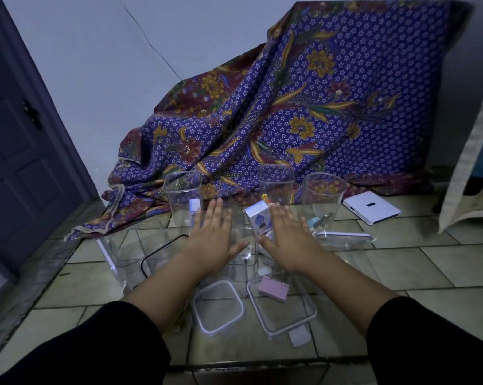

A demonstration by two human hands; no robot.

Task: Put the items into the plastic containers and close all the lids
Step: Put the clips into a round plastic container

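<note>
**Both hands flat over clear containers**

I see L hand (214, 232) & R hand (286, 237) spread wide, palms down, gripping nothing. All clear plastic w/ rounded corners: square container (182, 195) beyond L, tall container (276, 182) & wide container (324, 195) beyond R, tipped container (123, 245) left of L. White-rimmed small lid (200, 318) & big lid (311, 305) lie on the floor (401, 262) under my wrists.

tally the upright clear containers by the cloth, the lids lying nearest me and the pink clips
upright clear containers: 3
lids nearest the camera: 2
pink binder clip: 1
total: 6
</note>
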